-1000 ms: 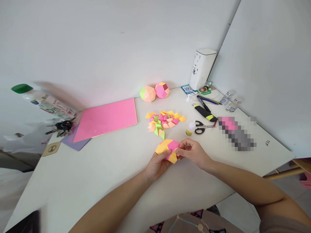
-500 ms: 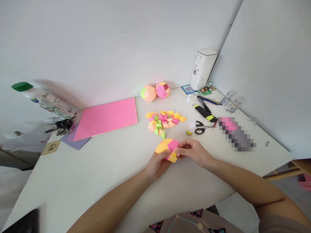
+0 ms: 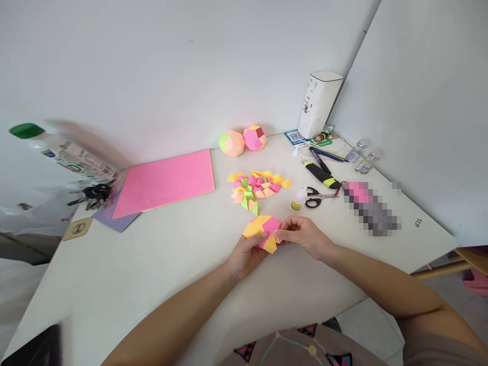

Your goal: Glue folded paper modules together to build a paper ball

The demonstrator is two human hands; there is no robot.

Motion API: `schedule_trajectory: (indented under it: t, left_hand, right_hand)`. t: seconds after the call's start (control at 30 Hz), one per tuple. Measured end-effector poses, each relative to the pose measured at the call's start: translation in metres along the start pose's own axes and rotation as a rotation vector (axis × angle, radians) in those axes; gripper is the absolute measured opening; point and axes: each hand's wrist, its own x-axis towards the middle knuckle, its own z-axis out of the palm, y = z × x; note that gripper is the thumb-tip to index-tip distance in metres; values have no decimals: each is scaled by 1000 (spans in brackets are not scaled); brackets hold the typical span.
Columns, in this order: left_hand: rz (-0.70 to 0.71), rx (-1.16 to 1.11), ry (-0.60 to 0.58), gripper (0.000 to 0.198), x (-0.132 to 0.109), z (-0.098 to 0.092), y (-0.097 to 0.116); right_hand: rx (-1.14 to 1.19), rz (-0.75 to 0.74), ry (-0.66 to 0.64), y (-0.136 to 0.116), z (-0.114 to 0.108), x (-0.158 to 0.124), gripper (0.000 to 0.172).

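A partly built folded-paper ball [image 3: 260,226] in orange and pink is held over the white table. My left hand [image 3: 246,254] wraps round it from below left, thumb on the near face. At its right edge, my right hand [image 3: 301,235] pinches a small peach paper piece [image 3: 278,237] that touches the ball; the fingertips partly hide it. Just beyond lies a pile of folded paper units [image 3: 257,187] in yellow, pink, green and peach. Two finished paper balls, one peach and green [image 3: 232,144], one mostly pink [image 3: 254,138], rest against the back wall.
Right of the pile are a small glue bottle [image 3: 299,199], scissors [image 3: 316,197], a utility knife [image 3: 321,174], pens [image 3: 320,158] and two glass jars [image 3: 368,162]. Pink paper [image 3: 168,183], keys [image 3: 95,194] and a green-capped bottle [image 3: 68,152] are on the left.
The view has shifted slightly. Both hands keep their hold on the ball, and the peach piece at its right edge shows a little more below my right fingers.
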Motion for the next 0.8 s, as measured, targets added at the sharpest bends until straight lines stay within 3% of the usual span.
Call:
schedule_trajectory:
  t: [0.37, 0.53, 0.8]
  left_hand:
    - [-10, 26, 12, 21, 0, 2, 2]
    - [-2, 23, -33, 18, 0, 2, 3]
    - [-17, -36, 4, 23, 0, -1, 2]
  right_hand:
    - [-51, 36, 57, -4, 2, 0, 27]
    - [-9, 19, -24, -6, 0, 0, 26]
    - [24, 16, -88, -5, -1, 2, 23]
